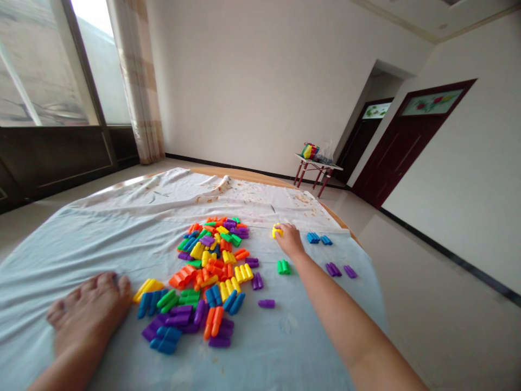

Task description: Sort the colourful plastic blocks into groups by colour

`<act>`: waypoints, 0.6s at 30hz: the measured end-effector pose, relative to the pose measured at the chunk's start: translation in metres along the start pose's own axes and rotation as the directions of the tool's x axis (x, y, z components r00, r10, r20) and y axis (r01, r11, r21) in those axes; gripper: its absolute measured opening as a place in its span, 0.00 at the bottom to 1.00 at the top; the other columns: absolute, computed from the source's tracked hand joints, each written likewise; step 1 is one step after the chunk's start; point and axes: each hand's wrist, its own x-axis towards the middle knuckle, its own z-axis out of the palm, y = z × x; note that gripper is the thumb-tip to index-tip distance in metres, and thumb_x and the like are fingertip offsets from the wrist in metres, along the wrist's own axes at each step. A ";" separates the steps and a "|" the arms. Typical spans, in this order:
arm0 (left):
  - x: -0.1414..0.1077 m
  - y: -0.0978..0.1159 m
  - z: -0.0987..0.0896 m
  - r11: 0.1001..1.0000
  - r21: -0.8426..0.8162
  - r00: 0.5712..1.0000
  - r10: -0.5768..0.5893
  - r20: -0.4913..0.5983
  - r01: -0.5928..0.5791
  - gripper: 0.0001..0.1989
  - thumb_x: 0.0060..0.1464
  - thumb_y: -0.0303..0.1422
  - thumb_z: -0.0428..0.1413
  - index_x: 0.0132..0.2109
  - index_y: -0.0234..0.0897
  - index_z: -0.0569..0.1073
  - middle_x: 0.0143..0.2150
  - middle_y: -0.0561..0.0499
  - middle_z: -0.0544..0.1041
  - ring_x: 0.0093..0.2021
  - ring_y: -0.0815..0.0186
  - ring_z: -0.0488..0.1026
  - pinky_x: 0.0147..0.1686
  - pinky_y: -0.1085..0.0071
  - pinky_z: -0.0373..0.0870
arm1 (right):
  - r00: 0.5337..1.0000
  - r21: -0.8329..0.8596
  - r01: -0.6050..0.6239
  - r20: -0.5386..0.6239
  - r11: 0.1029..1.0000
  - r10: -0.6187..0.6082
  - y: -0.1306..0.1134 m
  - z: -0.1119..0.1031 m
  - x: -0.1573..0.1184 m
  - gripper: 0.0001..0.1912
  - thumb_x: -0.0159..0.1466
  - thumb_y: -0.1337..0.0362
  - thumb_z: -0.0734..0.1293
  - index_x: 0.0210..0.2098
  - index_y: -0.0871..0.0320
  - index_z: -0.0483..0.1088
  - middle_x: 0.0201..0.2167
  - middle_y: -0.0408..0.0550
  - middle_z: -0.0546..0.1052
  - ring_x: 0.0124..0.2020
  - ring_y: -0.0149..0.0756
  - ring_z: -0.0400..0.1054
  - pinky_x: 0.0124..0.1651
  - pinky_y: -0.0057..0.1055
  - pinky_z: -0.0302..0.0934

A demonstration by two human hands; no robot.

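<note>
My right hand (290,240) reaches out over the cloth with its fingers closed on a yellow toy block (277,231) made of rounded tubes. Nearer to me, just below that hand, lies a green block (284,266). My left hand (93,307) rests palm down on the cloth, fingers apart and nothing in them. Beside its fingertips sits a yellow block (147,289), at the edge of a loose pile of plastic blocks (218,267) in orange, yellow, green, blue and purple. A single purple piece (267,303) lies apart from the pile.
Blue blocks (313,238) and purple blocks (332,269) lie in small groups right of my right forearm. A wrinkled pale cloth (101,233) covers the round table. Farther off, a small table (315,163) holds bags near a dark red door (396,144).
</note>
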 end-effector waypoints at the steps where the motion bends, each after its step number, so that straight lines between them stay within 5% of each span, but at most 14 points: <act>1: -0.001 0.002 -0.002 1.000 -0.006 1.000 -0.023 0.002 0.023 0.33 0.56 0.47 0.27 0.57 0.34 0.60 0.61 0.38 0.60 0.61 0.49 0.53 0.60 0.53 0.42 | 0.998 0.049 0.060 0.003 0.997 -0.060 -0.008 0.000 -0.008 0.11 0.61 0.67 0.63 0.43 0.57 0.72 0.43 0.49 0.75 0.47 0.37 0.65 0.51 0.32 0.56; 5: 0.000 0.006 -0.003 0.998 -0.012 0.998 -0.055 0.005 0.055 0.34 0.55 0.48 0.27 0.57 0.34 0.61 0.61 0.38 0.59 0.61 0.48 0.53 0.60 0.53 0.42 | 0.945 0.376 0.312 -0.024 0.873 -0.327 -0.043 0.000 -0.046 0.10 0.59 0.70 0.64 0.40 0.58 0.72 0.38 0.47 0.76 0.43 0.35 0.67 0.50 0.33 0.59; 9: 0.000 0.003 -0.001 0.999 -0.008 0.999 -0.041 -0.012 0.041 0.33 0.56 0.47 0.28 0.56 0.34 0.62 0.61 0.37 0.59 0.61 0.48 0.53 0.59 0.52 0.44 | 0.886 0.511 0.388 0.022 0.767 -0.463 -0.065 0.000 -0.076 0.21 0.54 0.77 0.61 0.44 0.55 0.71 0.45 0.46 0.74 0.49 0.36 0.65 0.54 0.35 0.57; 18: -0.001 0.005 -0.002 0.999 -0.036 0.999 -0.033 -0.023 0.032 0.32 0.56 0.47 0.29 0.56 0.33 0.62 0.61 0.36 0.59 0.61 0.47 0.53 0.59 0.51 0.44 | 0.902 0.414 0.317 0.146 0.853 -0.406 -0.063 0.011 -0.097 0.22 0.55 0.71 0.66 0.50 0.56 0.69 0.51 0.49 0.71 0.53 0.41 0.61 0.55 0.40 0.54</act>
